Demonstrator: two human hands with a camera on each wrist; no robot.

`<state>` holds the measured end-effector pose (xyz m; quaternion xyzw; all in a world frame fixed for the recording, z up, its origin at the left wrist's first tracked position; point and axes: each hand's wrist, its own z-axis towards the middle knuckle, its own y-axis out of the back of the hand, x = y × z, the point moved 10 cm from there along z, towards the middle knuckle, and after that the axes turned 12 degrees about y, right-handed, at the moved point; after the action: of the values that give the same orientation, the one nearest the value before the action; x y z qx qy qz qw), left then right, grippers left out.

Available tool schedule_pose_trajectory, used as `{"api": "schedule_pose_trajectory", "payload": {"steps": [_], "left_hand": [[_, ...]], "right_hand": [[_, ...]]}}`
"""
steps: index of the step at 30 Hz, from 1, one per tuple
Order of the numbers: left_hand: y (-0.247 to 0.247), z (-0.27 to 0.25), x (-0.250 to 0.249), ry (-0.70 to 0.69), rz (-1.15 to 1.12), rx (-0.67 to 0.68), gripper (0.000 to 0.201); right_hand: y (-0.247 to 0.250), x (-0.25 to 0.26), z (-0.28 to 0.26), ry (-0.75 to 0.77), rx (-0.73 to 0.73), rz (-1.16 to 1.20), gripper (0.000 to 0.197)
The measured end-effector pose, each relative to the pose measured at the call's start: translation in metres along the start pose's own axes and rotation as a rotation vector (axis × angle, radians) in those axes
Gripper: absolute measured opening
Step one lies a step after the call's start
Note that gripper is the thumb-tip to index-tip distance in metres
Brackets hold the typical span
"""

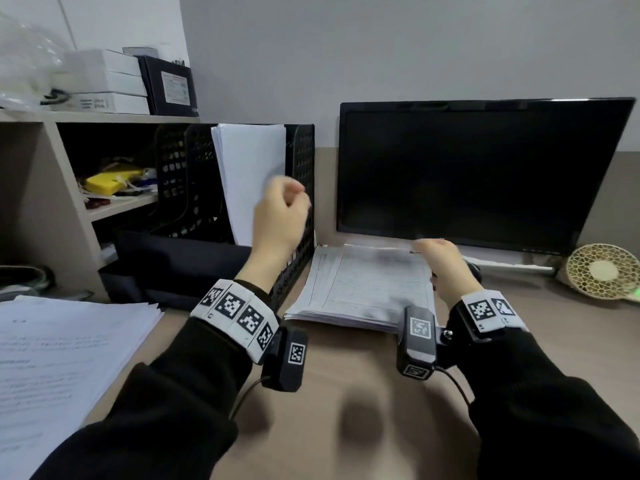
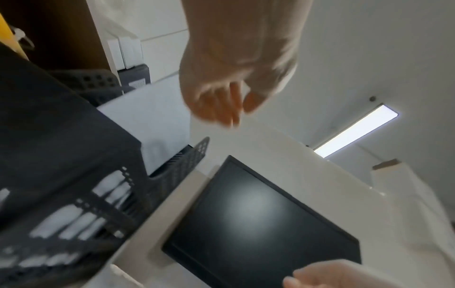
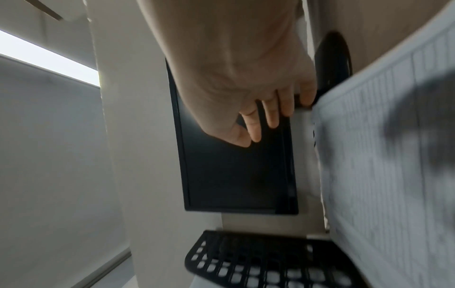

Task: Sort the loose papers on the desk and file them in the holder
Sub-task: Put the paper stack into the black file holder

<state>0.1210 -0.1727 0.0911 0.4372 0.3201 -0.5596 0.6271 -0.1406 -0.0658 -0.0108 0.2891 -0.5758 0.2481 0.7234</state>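
A black mesh file holder [image 1: 304, 150] stands on the desk with white sheets [image 1: 252, 161] upright in its right slot. My left hand [image 1: 291, 199] hovers in front of those sheets, fingers loosely curled and holding nothing; the left wrist view shows the left hand [image 2: 229, 105] empty above the holder [image 2: 61, 126]. A stack of printed forms [image 1: 363, 285] lies flat between the holder and the monitor. My right hand [image 1: 429, 249] is at its far right corner; in the right wrist view the right hand [image 3: 268, 120] has nearly straight fingers beside the forms [image 3: 393, 175], gripping nothing. A second loose stack [image 1: 62, 358] lies at the near left.
A dark monitor [image 1: 478, 174] stands right behind the forms. A small round fan [image 1: 604, 271] sits at the far right. A beige shelf unit [image 1: 69, 209] with boxes and clutter stands left of the holder. Bare desk lies between my forearms.
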Motion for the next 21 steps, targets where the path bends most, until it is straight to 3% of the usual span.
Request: {"api": "schedule_pose_trajectory", "payload": {"steps": [1,3,5,8,12,15,18,21], "left_hand": [[-0.030,-0.006,0.013,0.147,0.077,0.225,0.008],[-0.076,-0.032,0.052,0.367,0.400,0.611,0.031],[-0.091,-0.049,0.081,0.442,0.667,0.767,0.054],[-0.091,-0.056,0.110,0.530,0.747,0.772,0.063],[-0.083,-0.070,0.136,0.705,0.763,0.835,0.069],[-0.075,-0.067,0.134,0.710,0.778,0.765,0.070],[-0.067,-0.064,0.140,0.804,0.657,0.678,0.061],[-0.057,-0.058,0.153,0.899,0.487,0.550,0.039]], "right_hand": [[0.010,-0.009,-0.002,-0.041,0.002,-0.056,0.028],[0.019,-0.028,-0.012,-0.135,0.039,-0.140,0.044],[0.021,-0.045,-0.024,-0.224,0.071,-0.191,0.056],[0.019,-0.059,-0.036,-0.257,0.100,-0.204,0.055],[0.005,-0.064,-0.042,-0.247,0.124,-0.179,0.038],[-0.004,-0.068,-0.044,-0.259,0.132,-0.180,0.045],[-0.003,-0.071,-0.045,-0.281,0.133,-0.182,0.048],[0.001,-0.080,-0.045,-0.334,0.121,-0.142,0.044]]}}
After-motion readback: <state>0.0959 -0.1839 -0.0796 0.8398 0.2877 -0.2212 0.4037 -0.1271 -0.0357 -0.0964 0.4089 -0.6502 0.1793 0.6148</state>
